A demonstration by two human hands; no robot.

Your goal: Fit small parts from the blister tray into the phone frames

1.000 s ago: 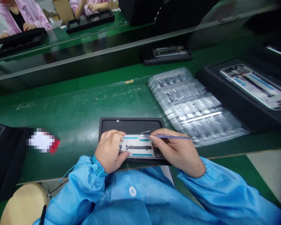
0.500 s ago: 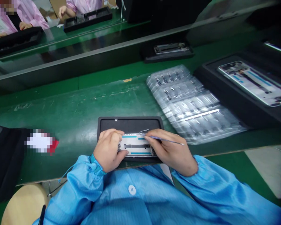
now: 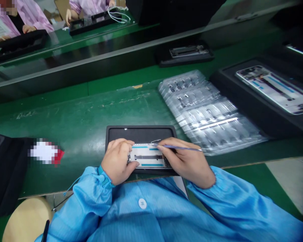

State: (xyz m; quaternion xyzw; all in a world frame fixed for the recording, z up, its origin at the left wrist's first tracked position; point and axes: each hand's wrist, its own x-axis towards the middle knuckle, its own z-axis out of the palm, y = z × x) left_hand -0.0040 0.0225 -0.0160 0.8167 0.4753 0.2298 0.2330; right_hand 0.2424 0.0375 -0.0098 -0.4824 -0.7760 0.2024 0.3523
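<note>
Phone frame [image 3: 147,156] lies in the near half of a black tray [image 3: 141,133], at the centre of the bench's [image 3: 78,124] near edge. Left hand [image 3: 116,161] is closed over its left end, pinning it down. Right hand [image 3: 184,164] pinches a slim pick [image 3: 184,148], tip at the frame's top edge beside a fine white wire [image 3: 155,141]. Main risk: too much side force makes the tip skid, snagging the wire or scoring the blue strips [image 3: 140,146]. Less left-hand pressure could let the frame shift in the tray. Clear blister stack [image 3: 207,112] sits just right of the tray, so the right wrist could catch it. Counts: 3 frames in view, this one plus a right-side frame [image 3: 275,89] and a far frame [image 3: 188,51], each in its own tray; 1 pick; 1 wire; 3 strips; 1 stack. Beyond the glass, 2 pink-smocked co-workers [image 3: 32,15] [image 3: 89,7] work at 2 more trays
</note>
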